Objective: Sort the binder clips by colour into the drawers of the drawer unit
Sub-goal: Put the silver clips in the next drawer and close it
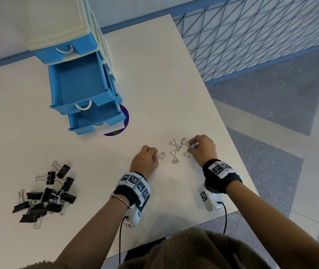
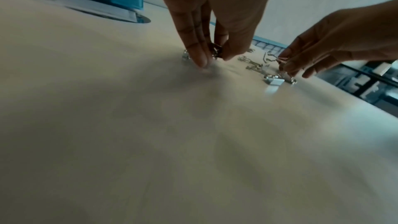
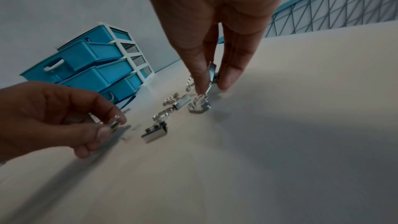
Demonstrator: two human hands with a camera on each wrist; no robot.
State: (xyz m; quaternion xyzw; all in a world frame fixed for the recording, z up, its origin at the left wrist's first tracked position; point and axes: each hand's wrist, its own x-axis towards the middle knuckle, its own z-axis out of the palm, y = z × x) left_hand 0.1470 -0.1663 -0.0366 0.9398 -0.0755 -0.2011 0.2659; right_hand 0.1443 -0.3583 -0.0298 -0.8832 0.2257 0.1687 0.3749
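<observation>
Both grips are pinched shut on silver clips low over the worktop [image 1: 154, 74]: the left hand [image 1: 145, 160] holds one silver binder clip [image 1: 159, 155] by its body, the right hand [image 1: 203, 148] another [image 1: 191, 145]. Left of the left grip lies the black clip pile [image 1: 46, 195]; beyond it stands the drawer unit [image 1: 81, 84], drawers open. Between the grips sit two loose silver clips [image 1: 175, 154]. They look light, stiff and slick; the folded body seems the surest hold. Fingers hide most of each held clip.
</observation>
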